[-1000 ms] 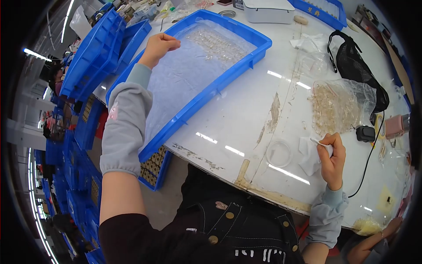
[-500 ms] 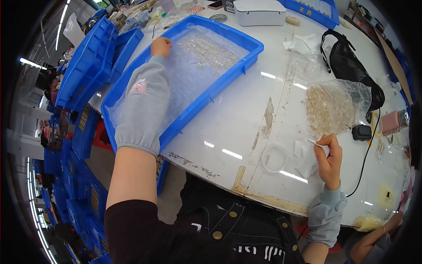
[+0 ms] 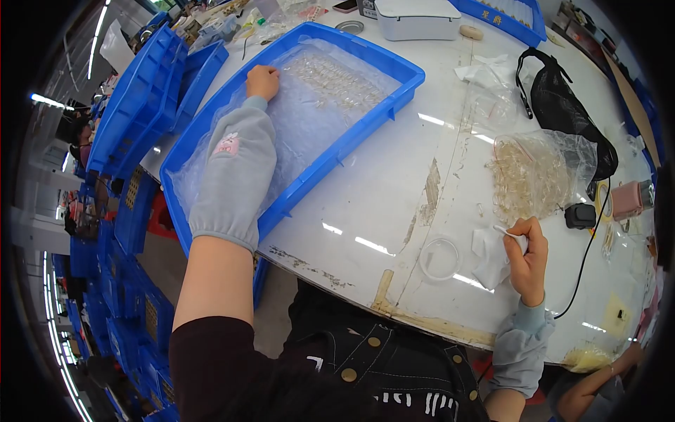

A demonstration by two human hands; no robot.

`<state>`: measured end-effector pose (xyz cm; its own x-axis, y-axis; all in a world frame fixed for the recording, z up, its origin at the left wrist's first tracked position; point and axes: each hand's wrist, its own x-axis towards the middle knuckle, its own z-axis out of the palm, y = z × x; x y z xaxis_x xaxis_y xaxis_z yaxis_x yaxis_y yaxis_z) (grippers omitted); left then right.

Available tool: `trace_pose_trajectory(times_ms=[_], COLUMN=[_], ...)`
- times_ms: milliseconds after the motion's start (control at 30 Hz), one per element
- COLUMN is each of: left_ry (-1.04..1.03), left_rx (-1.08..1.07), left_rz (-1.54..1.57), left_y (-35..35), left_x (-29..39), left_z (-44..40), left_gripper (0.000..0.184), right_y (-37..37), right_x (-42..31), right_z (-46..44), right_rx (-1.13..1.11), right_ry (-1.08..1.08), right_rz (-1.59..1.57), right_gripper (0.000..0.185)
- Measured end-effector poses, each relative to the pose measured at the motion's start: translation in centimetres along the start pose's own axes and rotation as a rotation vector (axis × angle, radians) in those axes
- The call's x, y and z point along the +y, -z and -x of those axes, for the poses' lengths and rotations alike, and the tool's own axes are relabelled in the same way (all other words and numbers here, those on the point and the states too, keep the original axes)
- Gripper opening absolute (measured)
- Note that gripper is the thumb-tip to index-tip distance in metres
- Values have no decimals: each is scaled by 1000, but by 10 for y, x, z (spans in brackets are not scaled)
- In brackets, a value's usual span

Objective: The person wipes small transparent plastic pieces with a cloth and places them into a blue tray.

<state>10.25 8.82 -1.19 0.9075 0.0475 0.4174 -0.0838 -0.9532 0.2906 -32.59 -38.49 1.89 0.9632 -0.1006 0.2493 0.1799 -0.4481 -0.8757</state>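
My left hand is closed over the upper left part of a blue tray, just left of many small clear pieces laid on the tray's plastic lining. What its fingers hold, if anything, is hidden. My right hand is closed on a white cloth at the right of the table. Above that hand lies a clear bag of small golden pieces. A clear round ring or lid rests left of the cloth.
A black mesh bag, a small black case with a cable near it, and a pink box lie at the right. A white box stands at the back. Blue crates lean at the left. Another person's arm shows at lower right.
My left hand has moved from above the tray's left edge to inside it, slightly lower in the last half second. My right hand keeps its hold on the cloth. The view has shifted slightly.
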Motion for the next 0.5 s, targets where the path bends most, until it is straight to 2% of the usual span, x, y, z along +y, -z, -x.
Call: trace_pose_trajectory(times_ms=[500], left_ry=[-8], left_rx=[93], left_rz=[100], left_y=[-10], left_x=[-8], left_z=[0], left_gripper=[20], right_y=[0], right_x=[-1], right_z=[0], right_rx=[-2], right_ry=[-9], right_rz=[5], right_gripper=[11])
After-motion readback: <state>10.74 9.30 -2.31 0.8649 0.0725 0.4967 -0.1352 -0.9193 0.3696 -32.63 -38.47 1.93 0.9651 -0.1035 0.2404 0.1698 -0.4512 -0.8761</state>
